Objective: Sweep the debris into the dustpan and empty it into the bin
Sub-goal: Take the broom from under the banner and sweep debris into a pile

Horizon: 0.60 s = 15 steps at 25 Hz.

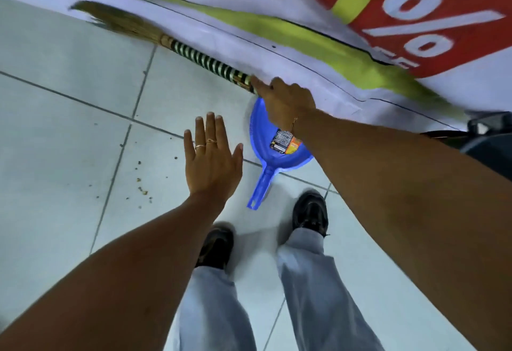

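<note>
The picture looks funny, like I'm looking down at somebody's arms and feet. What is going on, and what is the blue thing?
A person wears a camera on their head, so you see what they see looking down. The right hand reaches to the end of a broom lying on the tiled floor beside a big banner. Whether it grips the broom yet is hard to tell. The left hand is open and holds nothing. The blue thing is a dustpan, lying on the floor. The little brown bits are debris to sweep up. Below are the person's shoes.
</note>
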{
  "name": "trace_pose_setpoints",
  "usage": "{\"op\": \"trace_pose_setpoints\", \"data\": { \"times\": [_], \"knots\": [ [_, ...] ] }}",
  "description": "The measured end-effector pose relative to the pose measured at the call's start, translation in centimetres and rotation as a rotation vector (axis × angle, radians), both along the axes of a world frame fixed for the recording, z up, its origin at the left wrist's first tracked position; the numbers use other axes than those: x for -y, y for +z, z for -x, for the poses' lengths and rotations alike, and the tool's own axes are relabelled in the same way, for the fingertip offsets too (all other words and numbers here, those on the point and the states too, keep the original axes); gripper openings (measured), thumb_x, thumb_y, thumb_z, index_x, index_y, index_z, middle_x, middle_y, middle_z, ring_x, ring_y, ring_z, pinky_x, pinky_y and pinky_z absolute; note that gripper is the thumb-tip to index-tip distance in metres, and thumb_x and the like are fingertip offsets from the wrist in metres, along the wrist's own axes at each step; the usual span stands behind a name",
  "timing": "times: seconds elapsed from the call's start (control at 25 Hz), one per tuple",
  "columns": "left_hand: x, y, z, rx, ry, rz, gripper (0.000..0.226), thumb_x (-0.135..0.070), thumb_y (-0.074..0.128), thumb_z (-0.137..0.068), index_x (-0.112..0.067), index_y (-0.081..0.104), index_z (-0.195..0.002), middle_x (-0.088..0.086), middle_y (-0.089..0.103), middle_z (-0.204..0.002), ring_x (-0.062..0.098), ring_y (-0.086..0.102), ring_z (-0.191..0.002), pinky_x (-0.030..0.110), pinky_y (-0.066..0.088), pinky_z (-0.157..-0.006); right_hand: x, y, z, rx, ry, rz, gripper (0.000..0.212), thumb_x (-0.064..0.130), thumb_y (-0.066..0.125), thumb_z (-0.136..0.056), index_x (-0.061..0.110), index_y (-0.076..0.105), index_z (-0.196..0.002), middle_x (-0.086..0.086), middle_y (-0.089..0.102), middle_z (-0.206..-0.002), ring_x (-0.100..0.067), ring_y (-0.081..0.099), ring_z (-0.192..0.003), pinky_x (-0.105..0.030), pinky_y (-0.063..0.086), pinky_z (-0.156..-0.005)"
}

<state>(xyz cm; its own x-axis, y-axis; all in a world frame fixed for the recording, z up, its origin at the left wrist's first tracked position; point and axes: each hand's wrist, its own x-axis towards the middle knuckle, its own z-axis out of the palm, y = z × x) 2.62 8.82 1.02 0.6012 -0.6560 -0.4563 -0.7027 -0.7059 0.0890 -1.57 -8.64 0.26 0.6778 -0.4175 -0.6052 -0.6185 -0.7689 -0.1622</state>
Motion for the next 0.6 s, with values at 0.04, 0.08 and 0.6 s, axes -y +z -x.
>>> {"op": "trace_pose_setpoints", "data": {
  "times": [0.04,0.08,0.6],
  "knots": [
    [-0.7,2.2,-0.3,-0.012,0.012,0.01,0.066,-0.041,0.032,-0.096,-0.004,0.011,-0.148,0.013,0.015,-0.158,0.028,0.009,-0.147,0.047,0.007,-0.12,-1.5,1.7,0.4,-0.019,-0.029,-0.034,0.059,0.015,0.04,-0.096,0.028,0.019,-0.149,-0.019,0.047,-0.134,-0.044,0.055,-0.113,-0.047,0.047,-0.088],
    [-1.2,3.7,-0.4,-0.023,0.019,0.013,0.066,-0.041,0.031,-0.096,-0.004,0.01,-0.148,0.012,0.014,-0.158,0.028,0.008,-0.147,0.046,0.007,-0.12,-3.0,2.8,1.0,-0.035,-0.075,-0.069,0.053,0.018,0.037,-0.098,0.029,0.022,-0.148,-0.019,0.049,-0.133,-0.043,0.054,-0.115,-0.048,0.047,-0.09],
    [-13.3,14.2,-2.5,0.035,-0.047,-0.077,0.068,-0.045,0.021,-0.091,0.0,0.035,-0.14,0.017,0.044,-0.145,0.033,0.037,-0.137,0.05,0.028,-0.112,-19.6,12.5,8.8,-0.21,-0.017,-0.167,0.052,0.018,0.036,-0.097,0.032,0.024,-0.145,-0.01,0.057,-0.12,-0.035,0.062,-0.101,-0.039,0.047,-0.073]
  ]
}}
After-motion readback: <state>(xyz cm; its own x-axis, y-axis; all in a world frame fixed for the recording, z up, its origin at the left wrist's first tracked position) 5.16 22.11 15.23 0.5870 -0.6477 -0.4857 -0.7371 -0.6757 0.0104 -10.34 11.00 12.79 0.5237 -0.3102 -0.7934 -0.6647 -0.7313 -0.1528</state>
